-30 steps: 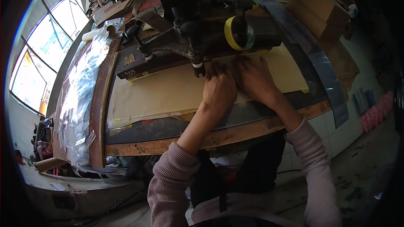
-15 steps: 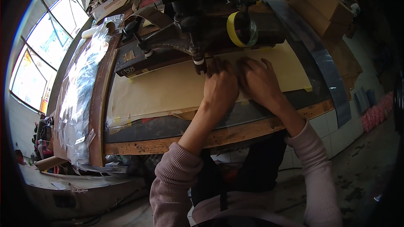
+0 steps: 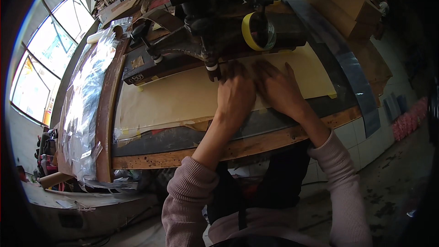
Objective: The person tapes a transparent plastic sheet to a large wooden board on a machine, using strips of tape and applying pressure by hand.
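Indoors, a person in ribbed, rolled sleeves [image 3: 192, 180] works with both hands at a machine [image 3: 194, 52], a tan sheet [image 3: 169, 103] spread flat beneath them. The sheet lies on a black mat [image 3: 176, 144] atop the wood-edged tabletop [image 3: 157, 160], its far side running along, and perhaps under, the machine's dark bar [image 3: 142, 71].

The left hand [image 3: 236, 93] reaches to the sheet's far side, fingers close together and bent, just beside a white-collared post [image 3: 212, 67]. The right hand [image 3: 280, 89] rests alongside, palm down, its fingers narrowly bunched and thumb a little apart. Shadow hides the fingertips, and whether either set pinches anything cannot be told.

Apparently paper or thin card, the sheet should be light and limp over its length, more apt to crease or slide than to weigh on the hands. A yellow tab [image 3: 332, 95] at the right corner suggests it may be taped in places, so a sharp tug could tear it. The frayed strip [image 3: 199, 125] along the near edge looks the weakest place to grip; the sounder hold is probably at the two short ends, one hand to each, with flat palms for any shifting in between.

A yellow-rimmed tape roll [image 3: 247, 29] hangs above the right hand; clear film [image 3: 84, 119] lies to the left, a carton [image 3: 340, 7] to the far right.
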Demonstrator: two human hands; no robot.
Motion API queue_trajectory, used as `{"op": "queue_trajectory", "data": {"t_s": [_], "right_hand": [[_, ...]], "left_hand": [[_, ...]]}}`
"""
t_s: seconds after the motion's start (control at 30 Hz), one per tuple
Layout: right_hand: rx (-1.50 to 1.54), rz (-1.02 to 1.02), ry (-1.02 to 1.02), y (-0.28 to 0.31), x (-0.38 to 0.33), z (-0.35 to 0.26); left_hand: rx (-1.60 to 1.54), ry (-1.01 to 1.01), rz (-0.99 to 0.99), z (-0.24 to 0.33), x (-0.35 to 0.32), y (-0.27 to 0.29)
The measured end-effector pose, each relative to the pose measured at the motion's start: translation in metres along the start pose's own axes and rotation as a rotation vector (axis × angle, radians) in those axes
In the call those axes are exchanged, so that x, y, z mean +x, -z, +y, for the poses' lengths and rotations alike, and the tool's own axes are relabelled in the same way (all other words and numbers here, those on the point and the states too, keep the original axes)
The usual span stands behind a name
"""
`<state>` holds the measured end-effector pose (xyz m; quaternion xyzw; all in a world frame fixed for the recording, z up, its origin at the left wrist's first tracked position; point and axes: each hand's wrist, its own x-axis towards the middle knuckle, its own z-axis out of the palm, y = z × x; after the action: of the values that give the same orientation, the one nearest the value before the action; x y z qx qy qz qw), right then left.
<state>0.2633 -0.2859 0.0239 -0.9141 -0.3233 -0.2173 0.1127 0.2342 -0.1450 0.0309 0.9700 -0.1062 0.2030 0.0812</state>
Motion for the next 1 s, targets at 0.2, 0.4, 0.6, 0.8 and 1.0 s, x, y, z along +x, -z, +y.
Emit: {"op": "queue_trajectory", "data": {"t_s": [0.2, 0.4, 0.6, 0.8, 1.0], "right_hand": [[0.039, 0.026, 0.022, -0.007, 0.003, 0.001], [0.136, 0.06, -0.005, 0.002, 0.0, -0.003], [0.13, 0.074, 0.012, 0.0, -0.001, -0.003], [0.121, 0.091, 0.01, -0.003, 0.0, -0.004], [0.119, 0.09, -0.014, -0.005, 0.002, -0.002]], "left_hand": [[0.105, -0.179, 0.12, -0.005, -0.007, -0.008], [0.001, -0.09, 0.104, 0.0, -0.005, -0.002], [0.033, -0.096, 0.102, -0.003, -0.004, -0.007], [0.051, -0.123, 0.16, -0.009, -0.002, -0.012], [-0.026, -0.038, 0.058, -0.001, 0.001, -0.001]]}}
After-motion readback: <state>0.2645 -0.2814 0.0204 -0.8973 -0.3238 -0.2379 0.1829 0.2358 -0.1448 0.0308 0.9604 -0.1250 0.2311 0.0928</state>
